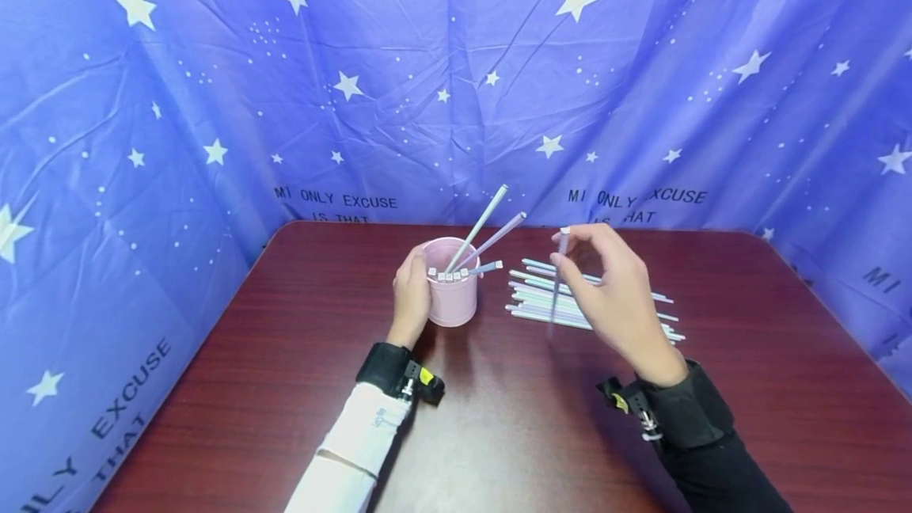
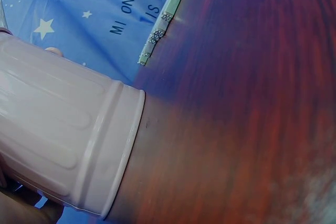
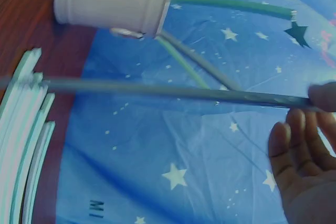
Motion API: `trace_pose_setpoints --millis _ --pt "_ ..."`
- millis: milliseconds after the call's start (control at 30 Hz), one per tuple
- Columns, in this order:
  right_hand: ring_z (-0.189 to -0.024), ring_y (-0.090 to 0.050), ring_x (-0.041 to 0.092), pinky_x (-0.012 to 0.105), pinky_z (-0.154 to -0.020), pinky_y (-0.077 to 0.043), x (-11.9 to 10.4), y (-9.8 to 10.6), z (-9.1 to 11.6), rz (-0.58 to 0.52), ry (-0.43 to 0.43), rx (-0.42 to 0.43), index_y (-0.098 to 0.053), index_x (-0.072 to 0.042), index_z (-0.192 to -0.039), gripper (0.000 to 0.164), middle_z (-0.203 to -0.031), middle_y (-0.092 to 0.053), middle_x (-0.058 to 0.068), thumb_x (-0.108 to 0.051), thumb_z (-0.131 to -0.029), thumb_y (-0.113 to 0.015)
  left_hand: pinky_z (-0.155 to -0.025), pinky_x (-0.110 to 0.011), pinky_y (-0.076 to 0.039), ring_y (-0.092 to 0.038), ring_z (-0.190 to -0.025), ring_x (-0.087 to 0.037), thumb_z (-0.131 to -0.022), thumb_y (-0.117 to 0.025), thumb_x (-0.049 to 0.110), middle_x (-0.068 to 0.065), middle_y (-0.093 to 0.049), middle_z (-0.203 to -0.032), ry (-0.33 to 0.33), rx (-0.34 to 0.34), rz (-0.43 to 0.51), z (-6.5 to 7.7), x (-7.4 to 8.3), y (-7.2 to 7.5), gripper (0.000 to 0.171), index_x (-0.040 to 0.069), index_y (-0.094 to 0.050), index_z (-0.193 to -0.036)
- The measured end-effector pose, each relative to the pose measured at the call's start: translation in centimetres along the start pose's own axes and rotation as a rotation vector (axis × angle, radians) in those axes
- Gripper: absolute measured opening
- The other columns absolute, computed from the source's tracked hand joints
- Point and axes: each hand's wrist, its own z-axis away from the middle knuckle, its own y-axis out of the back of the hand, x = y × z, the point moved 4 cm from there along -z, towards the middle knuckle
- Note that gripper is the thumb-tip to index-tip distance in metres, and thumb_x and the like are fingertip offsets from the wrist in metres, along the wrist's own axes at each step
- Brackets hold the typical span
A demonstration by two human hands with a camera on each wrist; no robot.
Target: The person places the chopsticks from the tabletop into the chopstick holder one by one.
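Observation:
A small pink bucket [image 1: 454, 309] stands upright on the table, several thin pastel sticks [image 1: 479, 226] leaning out of its mouth at different angles. My left hand [image 1: 411, 295] grips the bucket's left side; in the left wrist view only part of that hand shows below the bucket wall [image 2: 58, 124]. To the right, my right hand [image 1: 618, 291] pinches one thin greyish-purple stick [image 1: 558, 279] near its top between thumb and fingers. This stick hangs almost upright, apart from the bucket, and looks blurred toward its lower end. The right wrist view shows the same stick [image 3: 173, 92] lengthwise.
A loose pile of similar pastel sticks [image 1: 545, 305] lies on the dark red wooden table [image 1: 342, 291], beneath and behind my right hand. A blue curtain [image 1: 442, 85] with white stars hangs behind the table and along its sides.

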Motion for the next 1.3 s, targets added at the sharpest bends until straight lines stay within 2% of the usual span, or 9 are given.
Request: trace_pose_setpoints --millis 100,200,333,600,767,1067,1133,1200,1300 --pt "-0.091 -0.069 0.001 0.012 -0.082 -0.057 -0.8 0.6 -0.1 -0.163 -0.027 0.091 -0.067 0.009 -0.117 0.022 -0.106 -0.073 0.006 0.009 -0.096 -0.073 -0.115 -0.051 -0.050 -0.068 -0.130 -0.029 -0.112 -0.038 0.028 -0.011 -0.076 -0.134 0.000 -0.001 -0.004 0.0 0.1 0.0 0.045 0.012 -0.075 -0.132" --pt "-0.093 -0.073 0.007 0.017 -0.084 -0.060 -1.4 1.0 0.0 -0.348 -0.033 0.172 -0.063 0.015 -0.118 0.021 -0.110 -0.072 0.002 0.012 -0.098 -0.068 -0.116 -0.050 -0.050 -0.068 -0.131 -0.029 -0.112 -0.038 0.028 -0.011 -0.076 -0.135 -0.001 -0.001 -0.005 0.0 0.1 0.0 0.045 0.012 -0.075 -0.133" --pt "-0.091 -0.075 0.012 0.020 -0.085 -0.062 -1.8 1.3 0.0 -0.489 -0.002 0.222 -0.061 0.018 -0.116 0.020 -0.111 -0.073 0.003 0.014 -0.098 -0.066 -0.116 -0.050 -0.050 -0.068 -0.131 -0.029 -0.112 -0.038 0.028 -0.011 -0.076 -0.135 -0.001 0.000 -0.005 0.0 0.0 0.0 0.045 0.012 -0.075 -0.132" --pt "-0.089 -0.075 0.014 0.023 -0.085 -0.063 -2.3 1.1 0.1 -0.554 0.030 0.241 -0.060 0.019 -0.116 0.020 -0.109 -0.074 0.006 0.015 -0.097 -0.065 -0.114 -0.050 -0.051 -0.069 -0.129 -0.029 -0.112 -0.039 0.027 -0.011 -0.077 -0.132 -0.008 -0.002 0.006 0.1 0.0 0.0 0.044 0.012 -0.076 -0.131" --pt "-0.090 -0.076 0.014 0.025 -0.086 -0.064 -2.2 0.7 0.2 -0.573 0.025 0.203 -0.060 0.018 -0.119 0.022 -0.109 -0.076 0.009 0.016 -0.098 -0.063 -0.115 -0.050 -0.051 -0.068 -0.129 -0.030 -0.112 -0.038 0.026 -0.011 -0.076 -0.133 -0.020 0.001 -0.002 0.0 0.0 0.0 0.044 0.011 -0.075 -0.132" --pt "-0.096 -0.076 0.008 0.020 -0.088 -0.061 -1.5 0.0 0.3 -0.420 -0.015 0.135 -0.063 0.015 -0.123 0.023 -0.111 -0.077 0.003 0.013 -0.100 -0.063 -0.115 -0.050 -0.050 -0.068 -0.130 -0.030 -0.112 -0.038 0.025 -0.011 -0.076 -0.134 -0.027 0.002 -0.007 0.0 0.2 0.0 0.044 0.010 -0.075 -0.131" --pt "-0.095 -0.076 0.007 0.017 -0.086 -0.060 -0.9 -0.2 0.3 -0.332 -0.053 0.114 -0.067 0.010 -0.122 0.022 -0.108 -0.078 0.003 0.009 -0.100 -0.066 -0.115 -0.050 -0.050 -0.068 -0.131 -0.030 -0.112 -0.038 0.025 -0.011 -0.076 -0.134 -0.026 0.002 -0.007 0.0 0.2 0.0 0.044 0.010 -0.075 -0.131" --pt "-0.097 -0.074 0.007 0.015 -0.087 -0.057 -0.1 -0.5 0.3 -0.183 -0.096 0.069 -0.071 0.003 -0.121 0.020 -0.108 -0.078 0.005 0.004 -0.101 -0.069 -0.115 -0.050 -0.050 -0.068 -0.130 -0.030 -0.112 -0.038 0.026 -0.011 -0.076 -0.134 -0.021 0.002 -0.005 0.0 0.1 0.0 0.044 0.011 -0.075 -0.131" --pt "-0.101 -0.073 0.018 0.025 -0.088 -0.056 1.7 -1.4 0.6 0.054 -0.158 -0.069 -0.073 -0.004 -0.120 0.020 -0.112 -0.078 0.010 -0.004 -0.101 -0.072 -0.115 -0.050 -0.050 -0.068 -0.130 -0.031 -0.113 -0.038 0.026 -0.012 -0.076 -0.134 -0.020 -0.001 0.000 0.0 0.1 -0.1 0.044 0.010 -0.075 -0.131"
